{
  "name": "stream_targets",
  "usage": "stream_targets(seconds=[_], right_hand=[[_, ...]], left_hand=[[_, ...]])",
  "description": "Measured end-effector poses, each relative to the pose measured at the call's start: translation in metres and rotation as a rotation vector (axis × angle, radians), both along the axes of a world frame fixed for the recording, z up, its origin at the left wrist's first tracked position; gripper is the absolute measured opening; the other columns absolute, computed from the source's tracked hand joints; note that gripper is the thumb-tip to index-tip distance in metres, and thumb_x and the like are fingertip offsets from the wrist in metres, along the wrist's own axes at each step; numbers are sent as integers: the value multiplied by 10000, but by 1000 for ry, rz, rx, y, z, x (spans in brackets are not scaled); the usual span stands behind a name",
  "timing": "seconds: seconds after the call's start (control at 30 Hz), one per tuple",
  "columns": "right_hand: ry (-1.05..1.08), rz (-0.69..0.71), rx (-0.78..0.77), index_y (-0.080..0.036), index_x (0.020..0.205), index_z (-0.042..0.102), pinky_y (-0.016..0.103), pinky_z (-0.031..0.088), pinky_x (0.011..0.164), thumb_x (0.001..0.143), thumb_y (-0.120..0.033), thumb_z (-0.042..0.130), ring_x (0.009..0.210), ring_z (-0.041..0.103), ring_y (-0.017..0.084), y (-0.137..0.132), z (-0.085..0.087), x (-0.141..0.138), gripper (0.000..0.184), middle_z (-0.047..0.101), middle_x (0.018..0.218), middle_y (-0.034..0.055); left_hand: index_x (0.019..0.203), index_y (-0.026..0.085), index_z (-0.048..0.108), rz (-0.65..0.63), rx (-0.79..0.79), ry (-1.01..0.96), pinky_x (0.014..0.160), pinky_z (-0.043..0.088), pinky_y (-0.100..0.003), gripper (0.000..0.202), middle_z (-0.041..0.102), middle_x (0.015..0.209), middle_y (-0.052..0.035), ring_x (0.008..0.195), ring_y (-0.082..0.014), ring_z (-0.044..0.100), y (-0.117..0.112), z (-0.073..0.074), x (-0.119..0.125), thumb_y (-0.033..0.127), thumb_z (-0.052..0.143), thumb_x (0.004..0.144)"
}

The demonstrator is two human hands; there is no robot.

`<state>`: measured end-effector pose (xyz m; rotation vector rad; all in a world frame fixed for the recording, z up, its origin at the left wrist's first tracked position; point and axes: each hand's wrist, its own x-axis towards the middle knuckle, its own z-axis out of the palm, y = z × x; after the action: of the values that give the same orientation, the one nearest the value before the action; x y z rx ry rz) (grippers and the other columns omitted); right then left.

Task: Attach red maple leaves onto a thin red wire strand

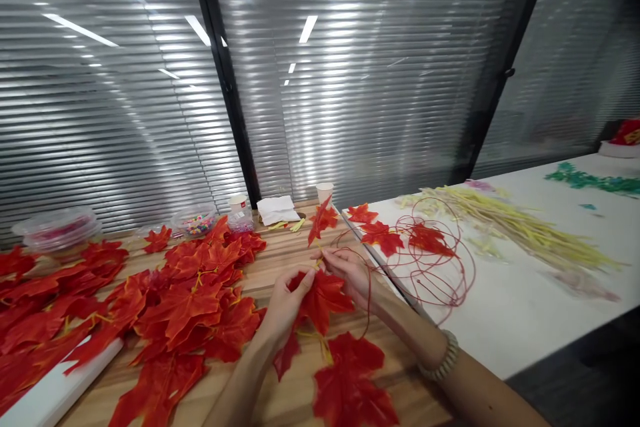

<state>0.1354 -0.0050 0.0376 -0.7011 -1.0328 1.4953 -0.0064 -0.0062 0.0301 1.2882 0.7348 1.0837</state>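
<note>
My left hand point(286, 303) and my right hand point(350, 271) meet over the wooden table point(280, 253), both pinched around a red artificial maple leaf point(323, 300) and a thin red wire point(369, 300). The wire runs from my right hand into a loose coil point(440, 267) on the white table, with more red leaves strung on it point(380, 232). One leaf point(323, 219) sticks up just beyond my fingers. Other strung leaves hang below my hands point(350, 380). A beaded bracelet point(447, 357) circles my right wrist.
A large heap of red leaves point(165, 300) covers the left of the wooden table. At the back stand plastic tubs point(57, 227), a bead container point(197, 221), two paper cups point(325, 192) and a white napkin point(277, 208). Yellow stems point(520, 230) and green pieces point(590, 180) lie on the white table point(525, 307).
</note>
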Motion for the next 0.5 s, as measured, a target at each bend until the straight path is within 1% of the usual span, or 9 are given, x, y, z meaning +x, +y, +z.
stream_targets(seconds=[0.07,0.1,0.17,0.2,0.27,0.33,0.4,0.5], right_hand=[[-56,-26,38,-153,815,649,193,322,501,680,-438,627,585,448,90,-1,-2,-1,316,512,642,-3],[-85,-27,65,-154,854,648,199,336,520,687,-440,621,604,455,95,-1,-3,-2,332,517,650,-2],[-162,-19,135,-156,941,630,205,337,516,719,-432,594,589,450,96,-2,-5,-3,356,504,624,-12],[-215,-19,178,-156,982,614,207,335,506,740,-419,577,568,445,93,-2,-6,-3,359,492,601,-21],[-333,-31,283,-161,1063,565,213,345,496,779,-373,543,522,442,87,-5,-7,-4,356,478,575,-37],[-417,-52,373,-176,1108,510,220,372,503,806,-323,513,497,463,85,-8,-8,-6,337,496,590,-43],[-464,-84,425,-192,1072,491,224,396,507,819,-292,494,491,490,89,-12,-8,-7,272,519,602,-42],[-532,-190,480,-200,918,504,235,436,549,824,-274,488,589,561,117,-15,-8,-9,121,575,669,-8]], left_hand=[[849,163,660,57,13,8,766,407,-231,222,646,906,-61,841,-169,562,2,1,-3,336,628,712],[858,170,659,97,25,16,794,400,-234,225,643,942,-63,887,-177,558,2,2,-4,325,646,695],[877,174,655,162,71,41,846,380,-239,247,635,988,-66,961,-191,541,3,4,-6,296,678,664],[885,173,654,174,93,50,853,378,-243,255,635,988,-68,963,-193,541,3,4,-6,291,681,661],[873,162,659,158,105,47,810,401,-247,242,648,911,-67,878,-182,564,3,5,-6,319,651,690],[822,152,668,128,75,26,716,426,-238,234,647,782,-48,734,-154,569,2,4,-4,352,624,709],[756,151,674,157,47,-23,647,424,-219,218,632,697,-25,647,-129,548,2,2,-2,355,648,683],[738,158,674,224,-10,-143,672,423,-209,193,648,766,-26,709,-129,560,1,-1,0,311,703,624]])
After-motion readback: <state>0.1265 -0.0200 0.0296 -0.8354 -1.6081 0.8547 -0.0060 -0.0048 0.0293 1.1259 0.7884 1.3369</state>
